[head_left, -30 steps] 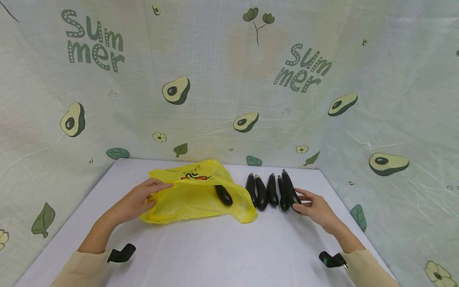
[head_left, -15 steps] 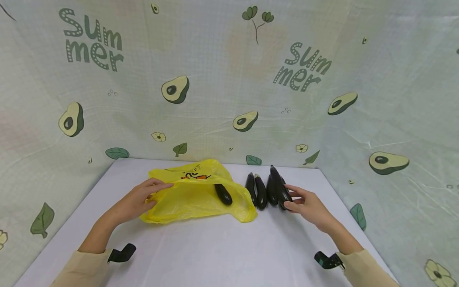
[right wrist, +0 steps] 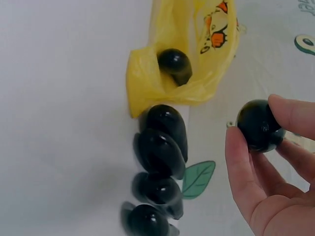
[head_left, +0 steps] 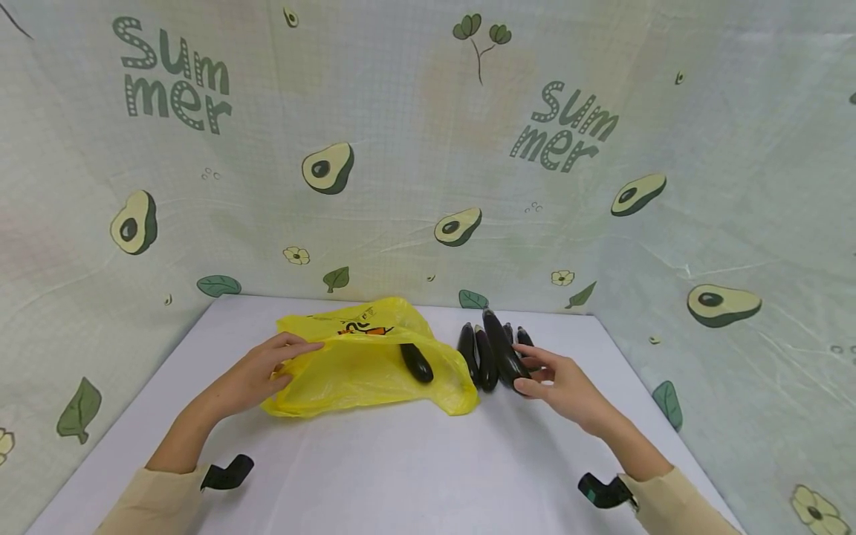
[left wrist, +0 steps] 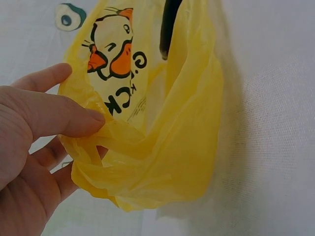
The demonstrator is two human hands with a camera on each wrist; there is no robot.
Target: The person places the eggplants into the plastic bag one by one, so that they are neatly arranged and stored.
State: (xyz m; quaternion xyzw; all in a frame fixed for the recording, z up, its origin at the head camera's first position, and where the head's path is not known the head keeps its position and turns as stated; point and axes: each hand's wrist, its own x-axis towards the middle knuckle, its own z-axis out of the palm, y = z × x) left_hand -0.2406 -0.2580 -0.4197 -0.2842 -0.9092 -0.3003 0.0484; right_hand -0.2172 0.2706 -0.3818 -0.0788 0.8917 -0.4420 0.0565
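A yellow plastic bag (head_left: 334,383) with a printed duck lies on its side, its mouth spread. My left hand (head_left: 257,375) pinches its left edge; in the left wrist view the thumb (left wrist: 74,118) lies over the plastic, other fingers behind it. One dark eggplant (head_left: 417,364) sits inside the bag, blunt end toward the opening. My right hand (head_left: 565,390) holds another eggplant (head_left: 500,343) by its thick end, between thumb and fingers. In the right wrist view this held eggplant (right wrist: 257,125) is raised above the row, partly hiding those behind it in the head view.
Several loose eggplants (right wrist: 160,152) lie side by side on the white table (head_left: 374,475), right of the bag. The nearest one (head_left: 467,353) lies close against the bag's right edge. A printed cloth wall (head_left: 388,245) stands behind the table and along both sides.
My right hand has lifted the rightmost eggplant and carried it left over the row, toward the bag. The left hand and the bag stay where they were.
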